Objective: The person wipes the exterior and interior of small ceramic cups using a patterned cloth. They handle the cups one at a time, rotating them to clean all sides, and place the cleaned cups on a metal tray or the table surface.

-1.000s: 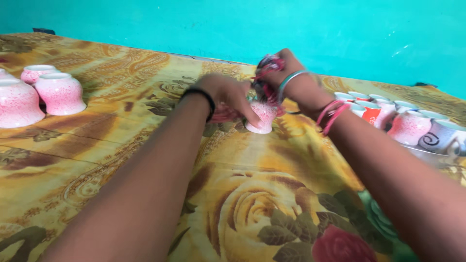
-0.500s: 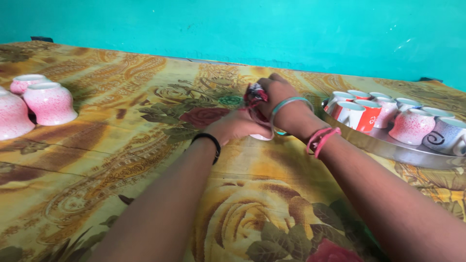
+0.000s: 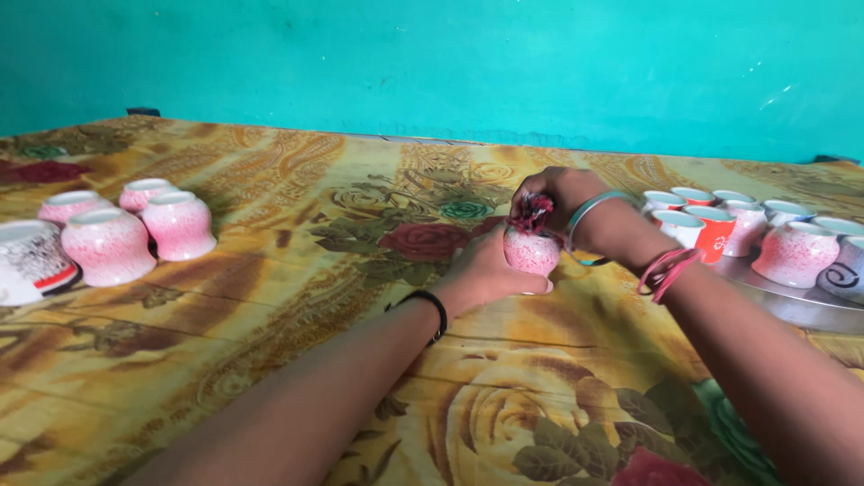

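The left hand (image 3: pixel 481 274) grips the cup (image 3: pixel 531 252) by its side; the right hand (image 3: pixel 562 198) pinches a cloth (image 3: pixel 531 214) on it. Glazed ceramic: probably light, slippery, breakable.

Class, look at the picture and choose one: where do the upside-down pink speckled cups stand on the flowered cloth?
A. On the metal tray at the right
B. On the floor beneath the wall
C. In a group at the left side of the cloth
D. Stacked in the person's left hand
C: the upside-down pink speckled cups stand bottoms-up in a group at the left of the flowered cloth, far from the metal tray, which holds other cups.
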